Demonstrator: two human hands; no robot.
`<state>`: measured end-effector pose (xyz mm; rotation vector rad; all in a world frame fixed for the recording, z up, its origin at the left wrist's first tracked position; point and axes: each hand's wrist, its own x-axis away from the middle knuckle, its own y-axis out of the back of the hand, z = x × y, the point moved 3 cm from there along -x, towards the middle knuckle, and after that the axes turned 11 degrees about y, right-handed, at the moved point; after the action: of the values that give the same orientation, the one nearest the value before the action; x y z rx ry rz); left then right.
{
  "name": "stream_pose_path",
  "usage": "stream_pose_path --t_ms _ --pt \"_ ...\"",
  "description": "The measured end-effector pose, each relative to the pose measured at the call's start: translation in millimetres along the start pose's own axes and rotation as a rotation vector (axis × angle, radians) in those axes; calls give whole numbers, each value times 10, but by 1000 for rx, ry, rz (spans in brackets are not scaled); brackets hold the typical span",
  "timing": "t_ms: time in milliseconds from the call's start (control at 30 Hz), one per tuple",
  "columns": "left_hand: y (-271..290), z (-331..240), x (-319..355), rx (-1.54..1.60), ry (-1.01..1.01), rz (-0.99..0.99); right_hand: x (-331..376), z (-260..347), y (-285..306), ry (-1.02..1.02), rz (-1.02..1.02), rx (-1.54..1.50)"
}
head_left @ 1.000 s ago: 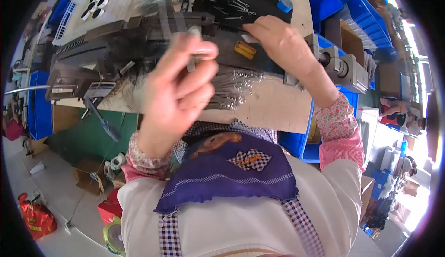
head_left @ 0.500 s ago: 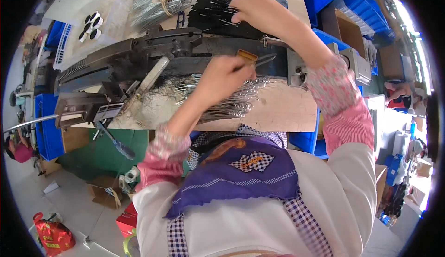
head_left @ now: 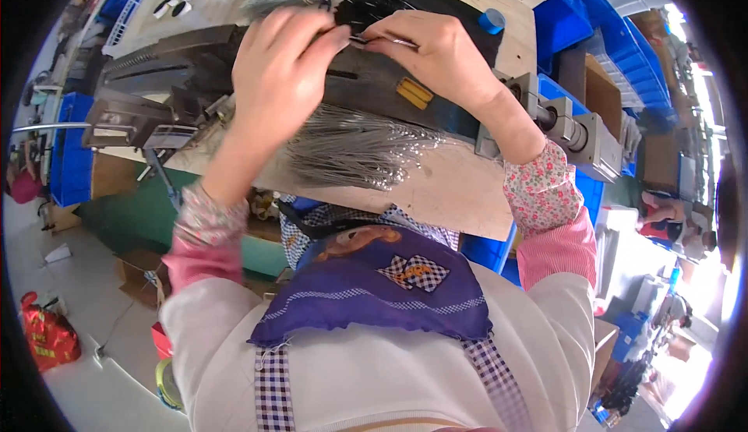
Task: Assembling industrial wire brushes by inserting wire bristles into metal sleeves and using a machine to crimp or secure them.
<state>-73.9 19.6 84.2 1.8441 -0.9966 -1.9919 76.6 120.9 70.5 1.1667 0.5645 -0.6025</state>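
our right hand (head_left: 440, 50) pinches a slim metal piece (head_left: 403, 42) over the dark metal fixture (head_left: 366, 83); our left hand (head_left: 280, 70) has its fingertips drawn together beside the piece, though we cannot tell whether it grips too. nearer us, silver wires (head_left: 351, 151) lie on the wooden bench (head_left: 460, 190). rightward, we have blue bins (head_left: 562, 21); leftward, a red bag (head_left: 48, 337) on grey floor (head_left: 82, 285).

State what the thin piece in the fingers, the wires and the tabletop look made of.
Thin piece: probably metal, smooth, judging by its shine. Wires: likely bare metal, silvery with bright glints. Tabletop: seemingly unpainted wood, pale and matt; perhaps plywood.
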Motion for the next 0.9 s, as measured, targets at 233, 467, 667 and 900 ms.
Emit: stream_pose_path --t_ms 233,467,667,900 --pt "-398 -72 1265 2461 1495 298 -59 -143 -337 -188 119 -31" --pt "101 -6 364 2953 1444 187 -29 -228 -307 -308 95 -113" --pt "104 -16 346 3110 1373 -45 -75 -206 -310 -258 109 -80" --pt "-480 -205 993 784 1021 371 -63 -113 -388 -115 56 84"
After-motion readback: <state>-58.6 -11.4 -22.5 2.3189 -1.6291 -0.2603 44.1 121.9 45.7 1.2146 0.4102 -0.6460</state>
